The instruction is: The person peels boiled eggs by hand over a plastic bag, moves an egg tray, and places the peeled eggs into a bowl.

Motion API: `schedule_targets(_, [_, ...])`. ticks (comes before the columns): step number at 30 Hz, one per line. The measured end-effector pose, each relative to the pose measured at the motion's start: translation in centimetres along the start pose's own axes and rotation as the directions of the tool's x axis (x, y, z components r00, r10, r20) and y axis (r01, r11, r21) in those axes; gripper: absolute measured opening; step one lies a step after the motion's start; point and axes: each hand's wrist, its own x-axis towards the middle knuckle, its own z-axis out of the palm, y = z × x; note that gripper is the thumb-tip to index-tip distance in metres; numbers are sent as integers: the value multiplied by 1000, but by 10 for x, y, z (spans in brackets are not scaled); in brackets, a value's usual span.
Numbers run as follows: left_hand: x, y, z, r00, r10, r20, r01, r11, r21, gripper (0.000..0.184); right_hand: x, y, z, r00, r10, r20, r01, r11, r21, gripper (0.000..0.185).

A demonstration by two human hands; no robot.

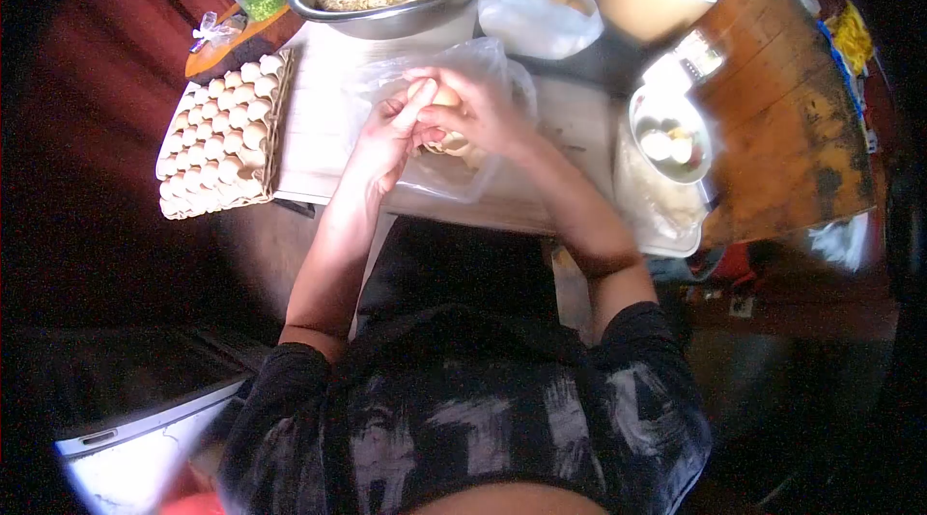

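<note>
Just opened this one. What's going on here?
A person holds what looks like an egg between the left hand and right hand, above a clear plastic bag containing pale pieces, perhaps shell. To the right, a bowl holds whitish, egg-like things; a carton tray of eggs is at left.

Single head-worn view, facing forward, steeply down — black shirt (502, 399) close below, table (317, 134) farther off

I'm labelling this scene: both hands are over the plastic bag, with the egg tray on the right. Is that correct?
The egg tray is on the left, not the right, as the head view shows; the left hand and right hand are over the plastic bag.
</note>
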Motion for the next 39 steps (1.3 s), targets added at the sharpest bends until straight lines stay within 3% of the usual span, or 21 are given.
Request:
schedule_targets(2, [2, -2, -1, 1000, -13, 28, 14, 999, -28, 35, 0, -2, -3, 1000, -20, 2, 20, 995, -97, 42])
schedule_targets(27, [3, -2, -4, 1000, 2, 31, -2, 1000, 7, 35, 0, -11, -6, 999, 1, 40, 0, 1000, -25, 44])
schedule_targets(30, [2, -1, -2, 1000, 5, 15, -6, 999, 44, 38, 0, -7, -3, 999, -38, 23, 39, 999, -10, 47])
schedule_targets(33, [-3, 9, 7, 1000, -2, 2, 3, 1000, -8, 41, 0, -9, 1, 992, -52, -115, 47, 998, -49, 45])
schedule_targets(35, [-3, 15, 10, 996, 28, 89, -9, 979, -204, 41, 3, -17, -6, 975, -79, -209, 36, 979, -203, 47])
schedule_targets(37, [-7, 14, 15, 996, 54, 72, -38, 979, -202, 38, 2, -21, -9, 964, -133, -232, 77, 968, -238, 45])
schedule_targets(39, [-10, 13, 15, 994, 112, -11, -113, 990, -82, 41, 0, -25, -9, 977, -80, -199, 31, 970, -239, 39])
